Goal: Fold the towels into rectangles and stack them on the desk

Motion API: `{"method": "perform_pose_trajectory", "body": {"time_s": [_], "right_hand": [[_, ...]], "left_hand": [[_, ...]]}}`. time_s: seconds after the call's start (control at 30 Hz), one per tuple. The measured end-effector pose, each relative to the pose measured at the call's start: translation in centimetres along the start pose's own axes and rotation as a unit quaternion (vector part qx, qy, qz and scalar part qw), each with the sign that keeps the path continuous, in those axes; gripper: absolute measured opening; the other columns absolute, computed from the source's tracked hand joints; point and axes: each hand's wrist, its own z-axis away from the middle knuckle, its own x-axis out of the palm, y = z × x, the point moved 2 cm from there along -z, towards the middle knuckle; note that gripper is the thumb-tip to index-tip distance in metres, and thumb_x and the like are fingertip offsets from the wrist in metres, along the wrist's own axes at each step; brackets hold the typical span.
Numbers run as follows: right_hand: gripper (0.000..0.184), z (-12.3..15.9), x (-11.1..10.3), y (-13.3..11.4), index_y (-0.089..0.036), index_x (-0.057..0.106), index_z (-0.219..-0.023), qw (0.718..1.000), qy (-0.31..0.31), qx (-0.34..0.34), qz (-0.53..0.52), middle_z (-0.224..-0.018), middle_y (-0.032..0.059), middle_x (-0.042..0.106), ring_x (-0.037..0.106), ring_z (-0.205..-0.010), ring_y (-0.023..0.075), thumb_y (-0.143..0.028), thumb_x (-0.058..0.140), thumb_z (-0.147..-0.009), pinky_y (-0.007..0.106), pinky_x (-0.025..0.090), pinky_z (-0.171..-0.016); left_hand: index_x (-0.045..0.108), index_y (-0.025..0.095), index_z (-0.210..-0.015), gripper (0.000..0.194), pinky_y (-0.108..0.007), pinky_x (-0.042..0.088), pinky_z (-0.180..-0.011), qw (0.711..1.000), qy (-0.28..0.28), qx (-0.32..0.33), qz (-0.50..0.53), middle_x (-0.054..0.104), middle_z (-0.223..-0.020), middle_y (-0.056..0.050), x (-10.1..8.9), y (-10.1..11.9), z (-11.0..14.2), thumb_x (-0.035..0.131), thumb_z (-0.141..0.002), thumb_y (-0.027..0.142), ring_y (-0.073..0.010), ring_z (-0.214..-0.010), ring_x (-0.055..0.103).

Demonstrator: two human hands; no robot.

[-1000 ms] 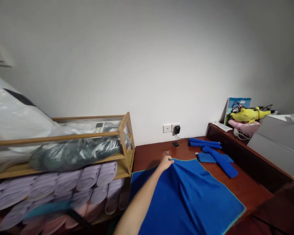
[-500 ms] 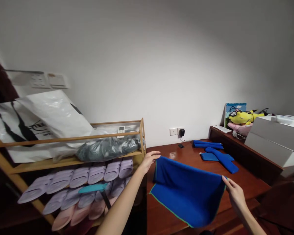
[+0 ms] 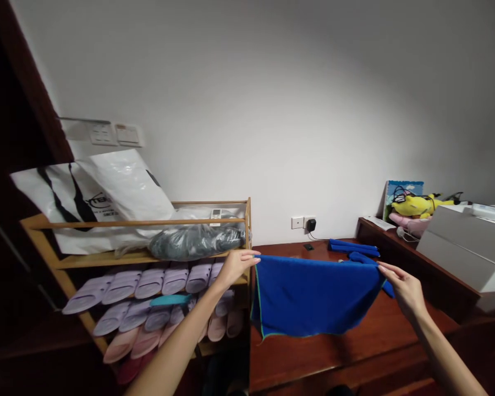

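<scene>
We hold a blue cloth [image 3: 313, 297] up by its two upper corners, with its top edge drawn nearly straight between our hands and the rest hanging down in front of the worktop [image 3: 305, 366]. Our left hand [image 3: 236, 267] is pinched nearly shut, thumb and fingertips on the left corner; our right hand [image 3: 404, 289] pinches the right corner the same way, its other fingers loosely bent. We see a thin green edging along the cloth's side and lower hem.

Behind the cloth, towards the wall, we have blue rolls [image 3: 353, 247] lying on the worktop, some of them partly hidden by the cloth. Near them a black plug [image 3: 311, 224] sits in a wall socket.

To our left stands a wooden rack [image 3: 55, 263], with white bags [image 3: 127, 190] and a plastic-wrapped dark bundle [image 3: 198, 242] on top, and purple slippers [image 3: 148, 284] and pink slippers [image 3: 121, 345] below. To our right, on a raised ledge [image 3: 412, 242], we find a yellow plush toy [image 3: 416, 206] beside white boxes [image 3: 454, 253]
</scene>
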Motion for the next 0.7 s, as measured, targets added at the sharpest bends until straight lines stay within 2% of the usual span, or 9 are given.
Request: {"method": "perform_pose_trajectory", "body": {"time_s": [0.17, 0.4, 0.5, 0.7], "right_hand": [[0.052, 0.0, -0.2, -1.3, -0.015, 0.071, -0.097, 0.998, -0.043, -0.028, 0.027, -0.091, 0.0095, 0.073, 0.065, -0.089, 0.0253, -0.049, 0.076, -0.058, 0.029, 0.052, -0.076], [0.061, 0.5, 0.5, -0.8, -0.017, 0.066, -0.109, 0.995, -0.081, -0.032, 0.044, -0.092, 0.0074, 0.074, 0.065, -0.095, 0.0275, -0.05, 0.074, -0.059, 0.036, 0.05, -0.088], [0.057, 0.6, 0.8, -0.3, -0.018, 0.067, -0.107, 0.996, -0.075, -0.028, 0.034, -0.092, 0.0065, 0.074, 0.065, -0.095, 0.0268, -0.049, 0.074, -0.06, 0.035, 0.05, -0.089], [0.049, 0.2, 1.1, -0.2, -0.017, 0.07, -0.097, 0.998, -0.043, -0.034, 0.018, -0.089, 0.0078, 0.074, 0.066, -0.091, 0.0272, -0.049, 0.074, -0.06, 0.036, 0.052, -0.086]], "left_hand": [[0.071, 0.015, -0.089, 0.04, -0.031, 0.049, -0.075, 0.999, 0.022, 0.003, 0.023, 0.074, -0.078, -0.006, -0.9, 0.8, 0.0, 0.077, -0.06, 0.042, -0.0201, -0.075, 0.066], [0.072, 0.015, -0.086, 0.048, -0.029, 0.049, -0.066, 0.994, 0.086, -0.031, 0.067, 0.073, -0.078, -0.008, -0.9, -1.4, -0.6, 0.077, -0.056, 0.052, -0.0178, -0.069, 0.064], [0.073, 0.014, -0.083, 0.05, -0.031, 0.049, -0.066, 0.994, 0.084, -0.034, 0.06, 0.072, -0.077, -0.01, -0.8, -1.9, -0.8, 0.076, -0.054, 0.054, -0.0188, -0.069, 0.064], [0.073, 0.016, -0.084, 0.042, -0.031, 0.049, -0.072, 0.996, 0.08, 0.008, -0.029, 0.073, -0.076, -0.006, -0.8, -1.5, -1.4, 0.078, -0.052, 0.042, -0.02, -0.074, 0.065]]}}
